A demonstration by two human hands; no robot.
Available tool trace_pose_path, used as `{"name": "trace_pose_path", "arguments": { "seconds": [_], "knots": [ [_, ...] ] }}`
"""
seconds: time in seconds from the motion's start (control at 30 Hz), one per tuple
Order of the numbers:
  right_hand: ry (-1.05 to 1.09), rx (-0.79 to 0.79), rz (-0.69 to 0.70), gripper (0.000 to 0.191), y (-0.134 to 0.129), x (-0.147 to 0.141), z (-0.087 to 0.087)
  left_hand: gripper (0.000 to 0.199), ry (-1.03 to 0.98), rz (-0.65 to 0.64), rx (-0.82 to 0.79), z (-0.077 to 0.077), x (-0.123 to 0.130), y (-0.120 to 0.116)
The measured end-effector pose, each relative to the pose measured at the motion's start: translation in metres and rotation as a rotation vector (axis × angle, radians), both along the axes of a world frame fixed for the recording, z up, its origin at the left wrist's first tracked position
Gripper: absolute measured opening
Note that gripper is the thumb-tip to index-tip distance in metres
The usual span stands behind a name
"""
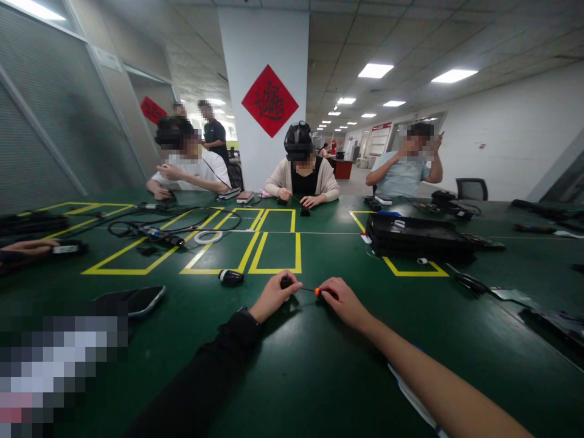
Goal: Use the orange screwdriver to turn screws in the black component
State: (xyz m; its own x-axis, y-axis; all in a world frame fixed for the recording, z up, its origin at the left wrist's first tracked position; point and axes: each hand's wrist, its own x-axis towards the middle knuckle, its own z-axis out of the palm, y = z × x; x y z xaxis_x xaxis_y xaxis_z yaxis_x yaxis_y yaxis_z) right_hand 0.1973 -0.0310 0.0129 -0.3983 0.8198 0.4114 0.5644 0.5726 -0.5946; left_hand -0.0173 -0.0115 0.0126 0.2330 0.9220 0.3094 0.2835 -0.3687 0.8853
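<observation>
Between fingertips: screwdriver point(314, 291) held by right hand point(345, 302), shaft level, pointed left into small black part point(286, 282) gripped by left hand point(272, 297).

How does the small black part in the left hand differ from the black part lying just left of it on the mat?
The held black part is gripped by the left hand, mostly hidden, with the screwdriver in the right hand pointing into it. The loose black part lies free, fully visible, showing a pale end. Both are small, dark and on the green mat.

Left hand point(274, 296) pinches a small black part point(286, 282); right hand point(344, 301) holds an orange-handled screwdriver point(319, 291) (tip toward the part).
</observation>
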Motion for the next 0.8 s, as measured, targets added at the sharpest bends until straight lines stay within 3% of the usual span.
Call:
{"name": "trace_pose_path", "arguments": {
  "seconds": [0.8],
  "knots": [
    [0.001,0.011,-0.06,0.02,0.0013,0.0008,-0.0039,0.022,0.034,-0.026,0.023,-0.0001,-0.0015,0.0003]
  ]
}}
